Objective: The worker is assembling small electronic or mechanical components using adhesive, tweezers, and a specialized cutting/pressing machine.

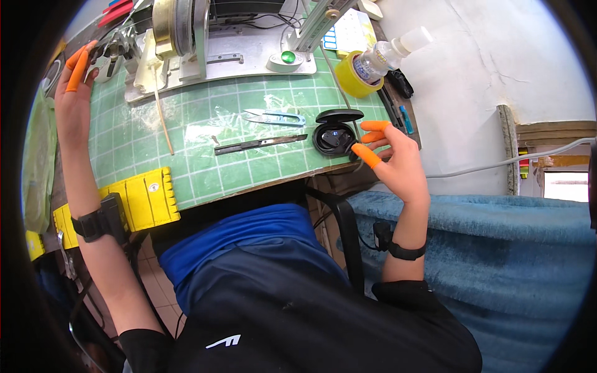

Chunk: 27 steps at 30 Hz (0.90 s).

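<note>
My left hand (76,93) is at the far left, with orange covers on two fingers. Its fingers bend in at small metal parts (111,50) on the left end of a bench machine (261,71); what they grip is hidden. My right hand (398,165), also with orange covers on thumb and forefinger, is at the right side of a round black earbud case (333,138). The case's lid stands raised, and a small lit display shows inside. Thumb and forefinger are apart, their tips beside the case rim, with nothing plain between them.
Blue-handled thread snips (277,118) and a black utility knife (261,144) lie on the green gridded mat (249,171). A thin stick (163,118) is farther left. A clear bottle (376,62) stands in a yellow tape roll (354,84). Yellow board (146,199) lies near my left forearm.
</note>
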{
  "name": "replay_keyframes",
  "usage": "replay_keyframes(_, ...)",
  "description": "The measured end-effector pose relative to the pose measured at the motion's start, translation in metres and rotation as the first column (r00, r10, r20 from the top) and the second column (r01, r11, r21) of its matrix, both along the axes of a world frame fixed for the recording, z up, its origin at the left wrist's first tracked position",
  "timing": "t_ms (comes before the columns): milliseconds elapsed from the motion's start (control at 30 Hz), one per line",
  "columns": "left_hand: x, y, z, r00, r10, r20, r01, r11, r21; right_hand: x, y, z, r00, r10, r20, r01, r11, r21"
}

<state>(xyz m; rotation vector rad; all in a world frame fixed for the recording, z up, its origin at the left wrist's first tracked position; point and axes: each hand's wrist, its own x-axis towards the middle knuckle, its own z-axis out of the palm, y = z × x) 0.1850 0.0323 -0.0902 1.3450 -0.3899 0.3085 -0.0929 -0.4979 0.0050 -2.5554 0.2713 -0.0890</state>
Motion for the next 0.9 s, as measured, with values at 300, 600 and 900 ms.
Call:
replay_keyframes(300, -0.006, -0.011, 0.005, 0.998, 0.061, -0.029, -0.06, 0.998, 0.014, -0.004, -0.009, -0.015, 0.998, 0.055, 0.021, -0.057, 0.992, 0.116)
replay_keyframes(600, -0.008, -0.013, 0.009, 0.997, 0.067, -0.047, -0.067, 0.998, 0.016, 0.011, 0.002, -0.01, 0.99, -0.12, 0.068, 0.106, 0.976, 0.191)
replay_keyframes(900, -0.012, -0.016, 0.011, 0.999, 0.042, -0.015, -0.041, 0.999, 0.028, 0.023, 0.01, -0.028, 0.987, -0.152, 0.061, 0.153, 0.988, -0.014)
